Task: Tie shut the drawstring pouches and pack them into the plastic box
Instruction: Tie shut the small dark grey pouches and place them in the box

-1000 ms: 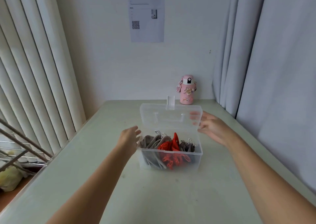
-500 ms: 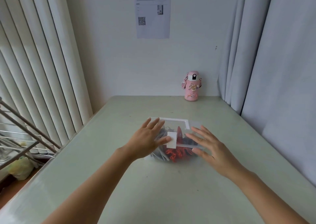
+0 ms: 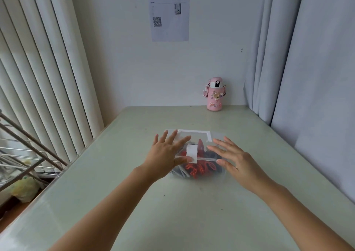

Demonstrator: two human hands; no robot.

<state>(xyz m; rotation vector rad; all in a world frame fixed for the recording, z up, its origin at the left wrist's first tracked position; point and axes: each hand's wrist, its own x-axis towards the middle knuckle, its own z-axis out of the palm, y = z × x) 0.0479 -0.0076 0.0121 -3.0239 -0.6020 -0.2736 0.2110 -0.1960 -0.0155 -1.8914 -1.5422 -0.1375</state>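
Head view: your left hand (image 3: 166,154) and right hand (image 3: 237,161) lie flat, fingers spread, on the lid (image 3: 216,138) of the plastic box (image 3: 212,176) at the middle of the tabletop (image 3: 192,212). Its long axis runs left to right, the white latch (image 3: 192,153) facing you. Red and grey pouches (image 3: 196,169) show through the clear front wall.

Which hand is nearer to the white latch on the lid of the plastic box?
Left. The left hand lies flat beside the white latch, thumb touching it. The right hand is on the latch's other side, fingertips apart from it.
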